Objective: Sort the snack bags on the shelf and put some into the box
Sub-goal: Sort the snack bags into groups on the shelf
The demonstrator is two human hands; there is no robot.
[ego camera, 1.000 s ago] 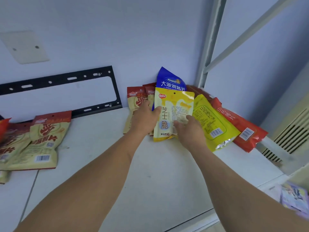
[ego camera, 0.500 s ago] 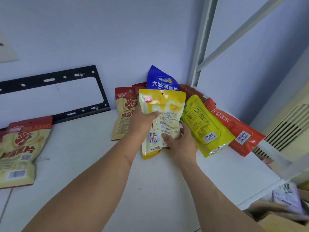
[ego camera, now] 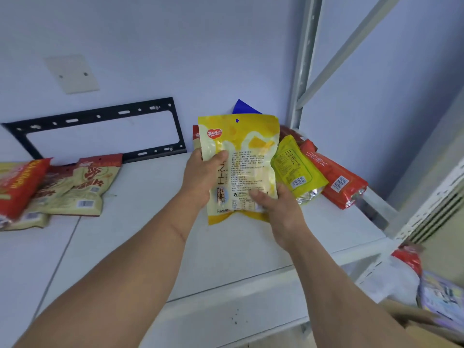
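Two hands hold one yellow snack bag [ego camera: 241, 156] upright at centre frame, above the white shelf [ego camera: 155, 222]. Our left hand [ego camera: 203, 177] grips its left edge, thumb across the front; our right hand [ego camera: 278, 209] pinches its lower right corner. Behind it lie a green-yellow bag [ego camera: 296, 169] and a red bag [ego camera: 334, 177]; more bags [ego camera: 62, 187] sit at left.

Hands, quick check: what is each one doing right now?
Left hand: grips the left edge of the yellow and white plastic snack bag.
Right hand: holds that bag's lower right corner.
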